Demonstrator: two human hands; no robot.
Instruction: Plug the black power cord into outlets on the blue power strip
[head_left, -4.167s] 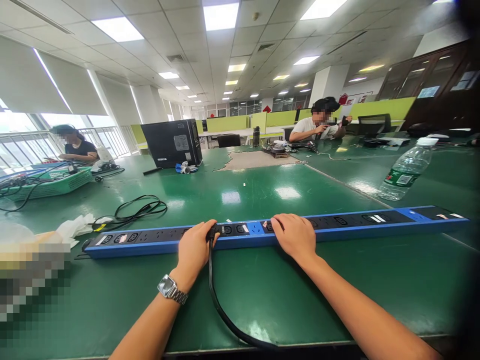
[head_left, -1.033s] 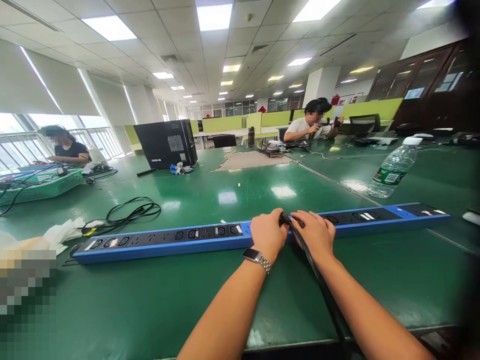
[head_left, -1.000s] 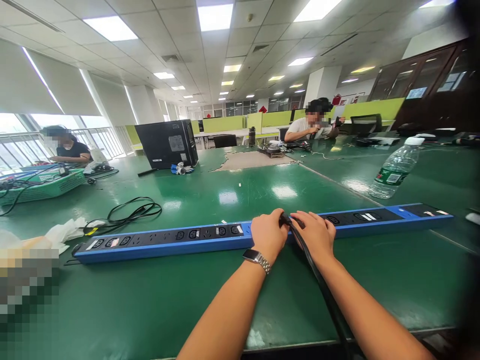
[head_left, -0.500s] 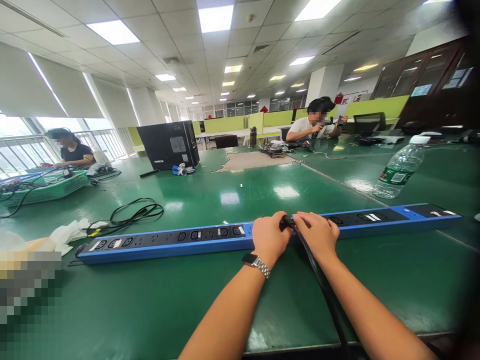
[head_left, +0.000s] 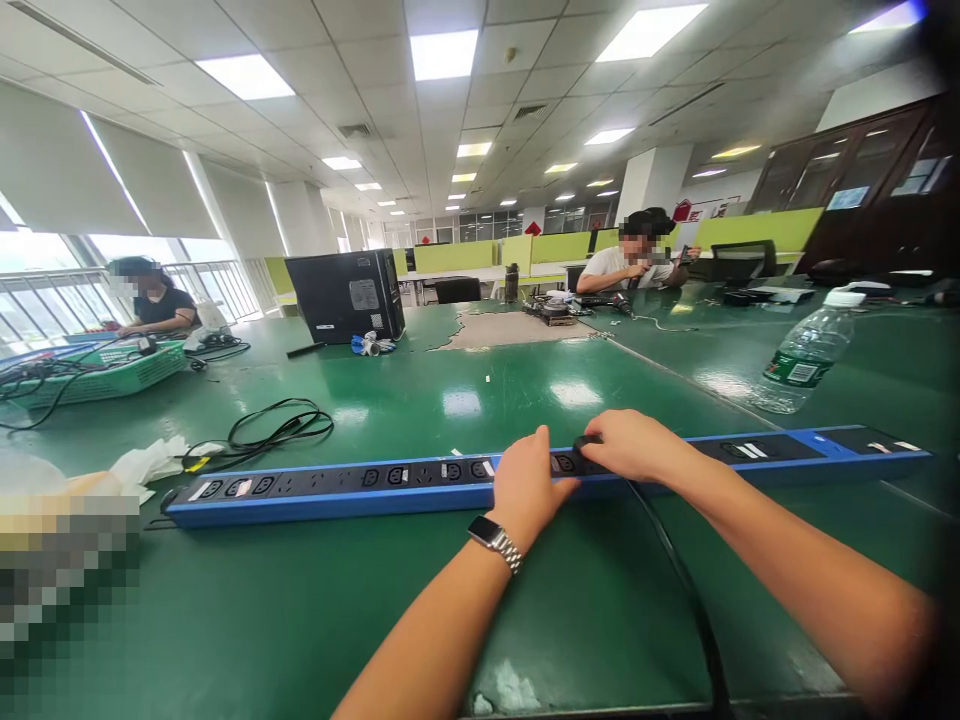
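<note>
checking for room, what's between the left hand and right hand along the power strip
Between the left hand and right hand, the head view shows a socket on the power strip, plus the black connector the right hand holds.

Office, open-plan: lime-green partitions, mesh-backed chair, tiled ceiling with panel lights, window blinds, computer case on green worktop.

Lit ceiling panels, pale window blinds, lime-green partitions, dark cabinets
</note>
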